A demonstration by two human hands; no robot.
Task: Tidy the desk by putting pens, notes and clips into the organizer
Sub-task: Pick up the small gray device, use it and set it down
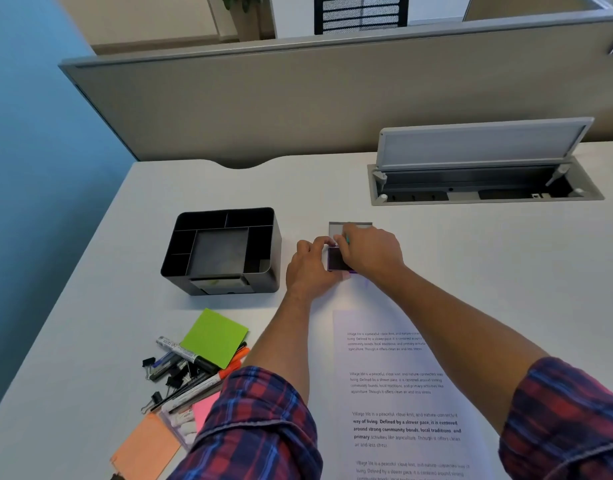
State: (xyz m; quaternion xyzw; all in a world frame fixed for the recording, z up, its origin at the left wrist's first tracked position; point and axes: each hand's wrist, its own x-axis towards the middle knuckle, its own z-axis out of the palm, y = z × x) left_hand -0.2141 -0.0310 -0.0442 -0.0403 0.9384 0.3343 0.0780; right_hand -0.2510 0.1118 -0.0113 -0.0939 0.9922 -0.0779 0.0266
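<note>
The black organizer [270,258] stands at the middle left of the white desk, its compartments showing nothing inside. To its right lies a small dark square box with purple edges [337,259], and a grey flat piece [350,227] sits just behind it. My left hand [307,268] grips the box's left side with curled fingers. My right hand [372,252] curls over its right side and pinches at its top edge, hiding part of the box. A green sticky-note pad [213,337], markers [194,356] and black binder clips [152,398] lie heaped at the lower left.
Pink notes [203,408] and orange notes [146,445] lie at the pile's near end. A printed sheet [402,386] lies between my forearms. An open cable tray with a raised lid [481,181] sits at the back right. A grey partition [298,105] runs along the desk's rear.
</note>
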